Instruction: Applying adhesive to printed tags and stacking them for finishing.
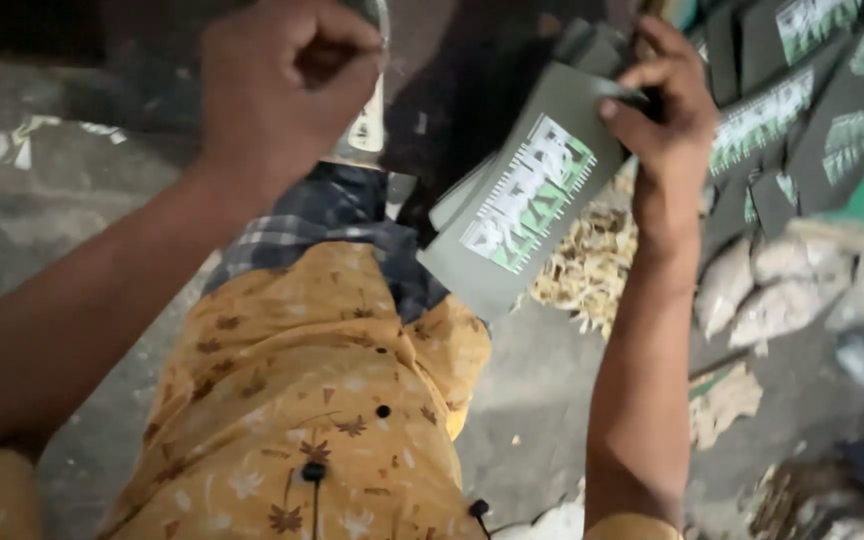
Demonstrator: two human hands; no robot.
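My right hand grips a thin stack of flat grey cards with a white and green printed patch, holding them by the upper end so they slant down toward my lap. My left hand is closed in a fist around a pale handle-like object that pokes out below the fist; most of it is hidden. Both hands hover above my lap, over a yellow patterned shirt and a checked cloth.
More grey printed cards lie spread at the upper right. Pale filled plastic bags sit below them. A heap of light shavings lies on the grey concrete floor, with scraps at the lower right.
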